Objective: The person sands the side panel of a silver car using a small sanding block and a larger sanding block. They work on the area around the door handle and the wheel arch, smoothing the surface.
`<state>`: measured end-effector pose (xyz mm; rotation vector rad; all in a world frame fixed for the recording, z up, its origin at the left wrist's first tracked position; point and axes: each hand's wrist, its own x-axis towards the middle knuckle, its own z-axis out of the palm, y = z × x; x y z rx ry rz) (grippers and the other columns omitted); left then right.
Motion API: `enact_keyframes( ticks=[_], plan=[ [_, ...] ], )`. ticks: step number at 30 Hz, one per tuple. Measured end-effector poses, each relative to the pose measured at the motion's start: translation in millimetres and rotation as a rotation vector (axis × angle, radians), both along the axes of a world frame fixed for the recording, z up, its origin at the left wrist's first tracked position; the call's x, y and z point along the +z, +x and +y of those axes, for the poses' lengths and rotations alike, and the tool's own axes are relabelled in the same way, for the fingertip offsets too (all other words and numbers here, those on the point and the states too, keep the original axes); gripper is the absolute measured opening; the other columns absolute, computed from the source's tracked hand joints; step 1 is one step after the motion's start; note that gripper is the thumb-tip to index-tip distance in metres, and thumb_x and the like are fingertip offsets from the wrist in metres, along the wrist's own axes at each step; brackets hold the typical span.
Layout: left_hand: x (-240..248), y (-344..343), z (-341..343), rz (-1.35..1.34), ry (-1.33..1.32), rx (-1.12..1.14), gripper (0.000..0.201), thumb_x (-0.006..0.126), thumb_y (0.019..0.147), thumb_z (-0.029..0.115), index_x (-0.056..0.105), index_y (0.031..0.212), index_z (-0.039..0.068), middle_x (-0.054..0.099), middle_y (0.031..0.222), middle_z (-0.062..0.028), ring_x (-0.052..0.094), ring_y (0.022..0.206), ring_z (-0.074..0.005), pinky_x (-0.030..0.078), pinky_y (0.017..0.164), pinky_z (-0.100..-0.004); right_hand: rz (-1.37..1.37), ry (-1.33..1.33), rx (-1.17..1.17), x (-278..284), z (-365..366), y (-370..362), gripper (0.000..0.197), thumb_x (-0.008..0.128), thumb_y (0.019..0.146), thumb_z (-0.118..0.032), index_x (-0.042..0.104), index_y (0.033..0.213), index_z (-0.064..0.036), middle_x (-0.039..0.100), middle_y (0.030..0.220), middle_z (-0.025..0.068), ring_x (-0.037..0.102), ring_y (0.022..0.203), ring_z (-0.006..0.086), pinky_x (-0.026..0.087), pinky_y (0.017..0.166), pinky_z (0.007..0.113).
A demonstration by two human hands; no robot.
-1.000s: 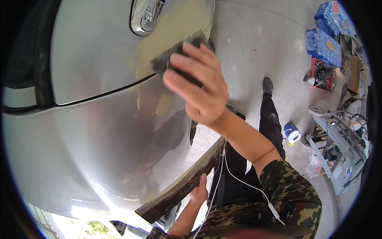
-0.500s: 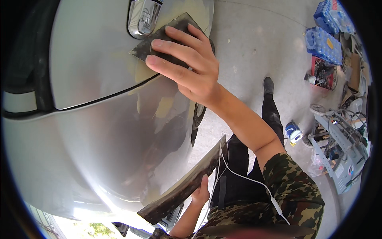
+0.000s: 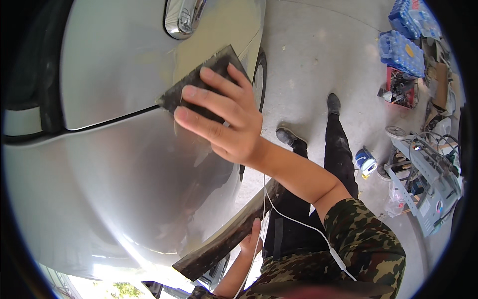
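My right hand (image 3: 226, 114) holds a dark, flat rectangular putty spreader (image 3: 211, 67), fingers spread across its face. The spreader lies against the silver car body (image 3: 119, 164), at the end of the dark panel gap. Pale yellow filler (image 3: 201, 40) covers the panel above it, below a chrome door handle (image 3: 183, 19). Low in the view, my left hand (image 3: 252, 240) grips a long, dark, smeared board (image 3: 219, 244), thumb on its upper face. My right forearm hides the board's far end. A white cable (image 3: 298, 218) hangs across my body.
A car wheel (image 3: 259, 79) shows beyond the panel's edge. On the concrete floor at right are a blue-and-white can (image 3: 366, 162), a grey wheeled machine (image 3: 423, 184), a red crate (image 3: 401, 89) and blue-wrapped bottle packs (image 3: 402, 54). My shoes (image 3: 333, 103) stand on the floor.
My right hand has drawn the spreader down the panel toward me, over the panel gap. More yellow filler shows above it. My left hand and the board stay nearly still.
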<state>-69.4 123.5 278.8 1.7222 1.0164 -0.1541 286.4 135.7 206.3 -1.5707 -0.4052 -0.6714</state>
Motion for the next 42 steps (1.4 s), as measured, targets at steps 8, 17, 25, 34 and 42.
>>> enact_keyframes(
  ticks=[8,17,25,34,42],
  plan=[
    [-7,-8,8,0.002,0.027,-0.069,0.038,0.066,0.106,0.001,0.060,0.143,-0.006,0.065,0.143,-0.0135,0.060,0.131,-0.0219,0.043,0.116,-0.0359,-0.007,-0.002,0.094,9,-7,-36,0.034,0.085,0.087,-0.012,0.082,0.119,-0.0198,0.073,0.135,0.0065,0.067,0.130,0.0384,0.043,0.118,0.059],
    [-14,-7,14,-0.001,-0.049,-0.030,0.040,0.066,0.107,0.003,0.058,0.145,-0.005,0.064,0.144,-0.0125,0.059,0.131,-0.0214,0.043,0.117,-0.0358,-0.052,-0.107,-0.031,-27,-41,25,0.036,0.074,0.089,-0.004,0.081,0.122,-0.0165,0.075,0.130,0.0138,0.070,0.123,0.0413,0.048,0.113,0.059],
    [-11,-2,8,0.004,0.028,0.017,0.032,0.069,0.106,0.009,0.067,0.137,-0.002,0.069,0.138,-0.0097,0.062,0.127,-0.0196,0.044,0.115,-0.0363,-0.191,-0.089,-0.094,-42,-18,60,0.041,0.085,0.084,-0.016,0.081,0.121,-0.0323,0.074,0.130,-0.0017,0.069,0.119,0.0320,0.048,0.108,0.056],
    [-6,-5,9,0.026,0.020,-0.011,0.035,0.068,0.106,0.007,0.065,0.140,-0.003,0.068,0.141,-0.0100,0.061,0.128,-0.0197,0.044,0.115,-0.0365,-0.158,-0.054,-0.081,-30,-10,52,0.039,0.084,0.084,-0.011,0.084,0.120,-0.0268,0.075,0.129,0.0045,0.071,0.122,0.0363,0.053,0.109,0.054],
    [-9,-1,6,-0.032,0.012,0.007,0.033,0.068,0.106,0.006,0.065,0.139,-0.003,0.068,0.138,-0.0103,0.062,0.126,-0.0201,0.044,0.114,-0.0365,-0.022,-0.042,-0.058,-17,-4,16,0.043,0.082,0.083,-0.007,0.083,0.122,-0.0254,0.072,0.134,0.0079,0.068,0.127,0.0398,0.051,0.112,0.057]
  ],
)
